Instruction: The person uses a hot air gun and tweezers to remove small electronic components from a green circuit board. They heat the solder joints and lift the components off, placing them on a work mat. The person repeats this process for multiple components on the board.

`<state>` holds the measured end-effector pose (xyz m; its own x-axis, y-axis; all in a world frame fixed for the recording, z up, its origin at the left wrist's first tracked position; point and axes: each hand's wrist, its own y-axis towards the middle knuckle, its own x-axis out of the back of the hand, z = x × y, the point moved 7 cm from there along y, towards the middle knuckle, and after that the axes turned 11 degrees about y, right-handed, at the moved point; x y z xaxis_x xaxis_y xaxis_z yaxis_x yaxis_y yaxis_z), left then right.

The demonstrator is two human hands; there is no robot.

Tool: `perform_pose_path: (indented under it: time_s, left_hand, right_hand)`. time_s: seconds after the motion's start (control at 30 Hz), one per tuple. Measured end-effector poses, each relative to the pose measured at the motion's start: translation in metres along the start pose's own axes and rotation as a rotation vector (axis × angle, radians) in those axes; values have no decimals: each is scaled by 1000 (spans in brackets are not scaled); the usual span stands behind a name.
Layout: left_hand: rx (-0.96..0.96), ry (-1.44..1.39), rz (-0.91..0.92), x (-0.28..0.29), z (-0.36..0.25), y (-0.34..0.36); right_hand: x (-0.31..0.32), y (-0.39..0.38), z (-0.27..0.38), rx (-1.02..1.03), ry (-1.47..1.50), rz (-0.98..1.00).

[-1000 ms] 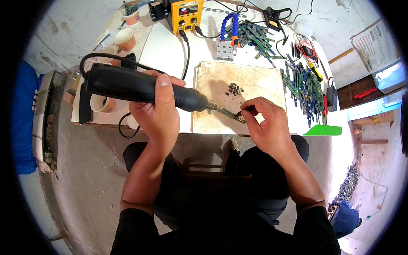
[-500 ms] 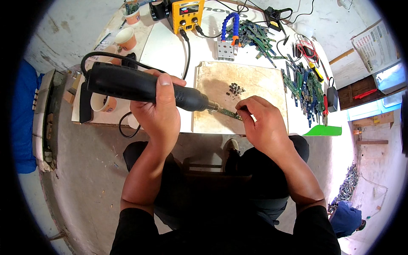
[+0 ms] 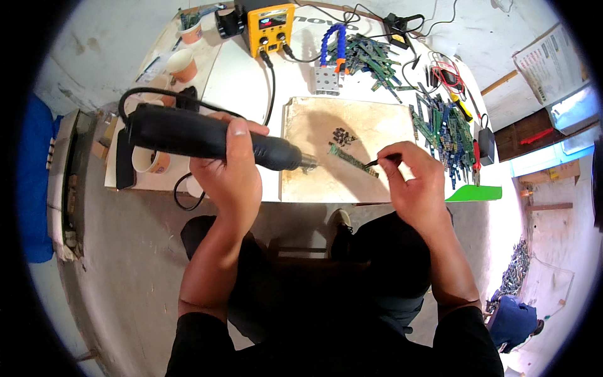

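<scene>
My left hand (image 3: 231,169) is wrapped round the black handle of a hot air gun (image 3: 182,133). Its metal nozzle points right, just short of a narrow green circuit board strip (image 3: 349,159). The strip lies aslant on a pale, scorched work board (image 3: 301,116). My right hand (image 3: 416,182) pinches a thin dark pair of tweezers (image 3: 373,163), mostly hidden by the fingers; the tip is at the strip's right part, and I cannot tell whether it touches. Small black chips (image 3: 343,136) lie in a loose cluster just beyond the strip.
A yellow soldering station (image 3: 271,30) stands at the back, cabled forward. Right of it are a metal block (image 3: 327,80) with a blue flexible hose and heaps of circuit strips (image 3: 449,135). Paper cups (image 3: 182,65) line the left. Another person (image 3: 514,323) is far off, lower right.
My right hand has moved right, away from the nozzle, uncovering the strip and the tweezers' tip. The gun's nozzle has drawn slightly left and down, apart from the strip.
</scene>
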<state>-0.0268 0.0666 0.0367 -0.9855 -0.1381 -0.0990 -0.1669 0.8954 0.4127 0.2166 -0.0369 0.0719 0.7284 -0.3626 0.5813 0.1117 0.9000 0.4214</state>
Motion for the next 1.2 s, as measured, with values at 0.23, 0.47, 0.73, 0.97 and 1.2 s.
perform_pose_path:
  time_s: [0.23,0.47,0.73,0.97,1.2]
  left_hand:
    - [12,53,21,-2,1,-1]
    - [22,25,65,-18,1,-9]
    - [31,34,88,-20,2,-17]
    - [-36,65,104,-27,2,-18]
    - [-63,66,76,-26,0,-16]
  right_hand:
    - [65,69,-58,16,-222,-309]
    - [69,164,-147,0,-250,-239]
    - [136,121,-170,-122,-273,-281]
    - [181,88,-226,-439,-116,-218]
    - [177,83,-262,-601,-593,183]
